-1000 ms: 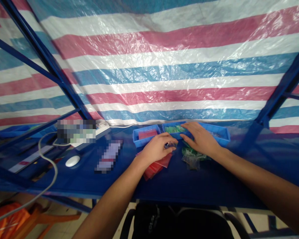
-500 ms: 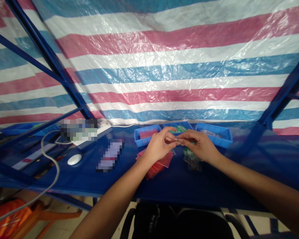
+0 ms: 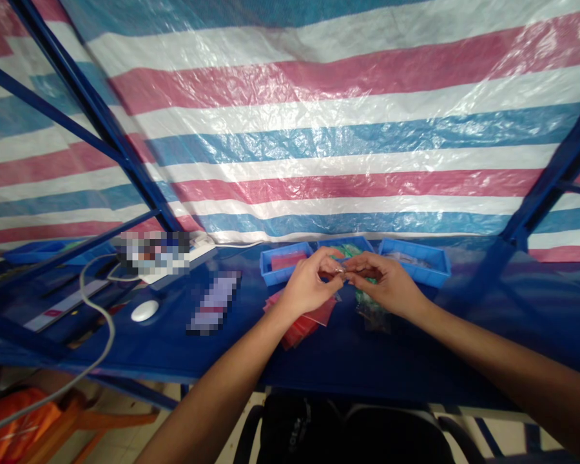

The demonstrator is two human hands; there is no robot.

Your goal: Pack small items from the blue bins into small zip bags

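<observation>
My left hand (image 3: 312,281) and my right hand (image 3: 385,283) meet fingertip to fingertip above the blue table, both pinched closed around something small and shiny that I cannot make out. Red plastic packets (image 3: 302,327) lie below my left hand. Under my right hand are green packets (image 3: 366,298) and a clear, dark-looking packet (image 3: 374,320). Behind the hands stand three blue bins: the left bin (image 3: 275,277) holds red packets, the middle bin (image 3: 365,241) green ones, and the right bin (image 3: 432,276) clear ones.
A white mouse (image 3: 144,310), a blurred-out flat object (image 3: 213,303) and a white power strip (image 3: 169,265) with a cable are on the left. Blue frame bars slant up at both sides before a striped sheet. A black chair (image 3: 352,432) is at the near edge.
The fingertips have shifted slightly around the small item, and a little more of something shiny shows between them. The arms and the things on the table have stayed put.
</observation>
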